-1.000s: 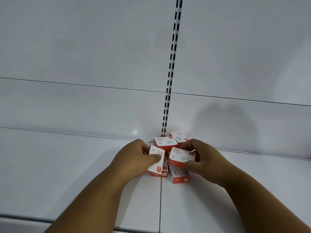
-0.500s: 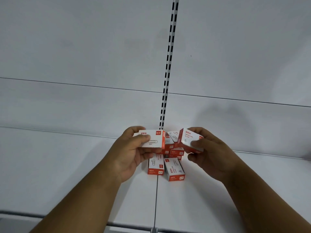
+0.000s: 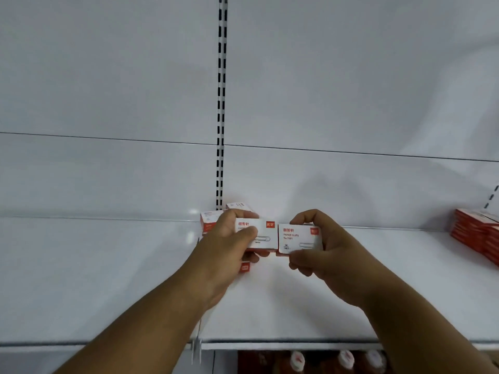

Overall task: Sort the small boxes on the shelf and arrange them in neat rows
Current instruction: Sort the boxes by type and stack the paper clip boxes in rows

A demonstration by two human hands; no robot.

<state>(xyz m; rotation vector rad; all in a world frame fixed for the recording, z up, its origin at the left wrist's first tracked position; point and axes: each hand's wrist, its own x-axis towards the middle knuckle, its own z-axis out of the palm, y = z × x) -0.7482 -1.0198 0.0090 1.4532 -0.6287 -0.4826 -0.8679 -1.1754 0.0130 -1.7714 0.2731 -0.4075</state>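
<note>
**op_remote:** Cardboard, thin stuff. Each of my hands has one small white-and-red cardboard paper-clip box, held up over the white metal shelf (image 3: 108, 279) with the printed faces toward me. My left hand (image 3: 226, 249) has the left box (image 3: 259, 234), thumb lying across its front, fingers curled round behind. My right hand (image 3: 324, 249) pinches the right box (image 3: 298, 238), fingers on the top edge, thumb under the bottom edge. The two boxes sit side by side, edges about touching.

**shelfgeek:** How do you reckon they handle?

**op_remote:** My guess is light, a bit rattly, stiff enough if I hold the edges but easy to dent if I squeeze the broad faces. The printed card looks smooth, so maybe slippery. I'd take them by the short ends or top and bottom edges.

**shelfgeek:** And the rest of the pile?

**op_remote:** A few more red-and-white boxes (image 3: 209, 222) are on the shelf behind my left hand, at the foot of the slotted upright (image 3: 221, 103); one red corner pokes out under the left palm. Both forearms reach in from below, wrists angled inward. A neat stack of red packs (image 3: 478, 236) sits far right.
</note>
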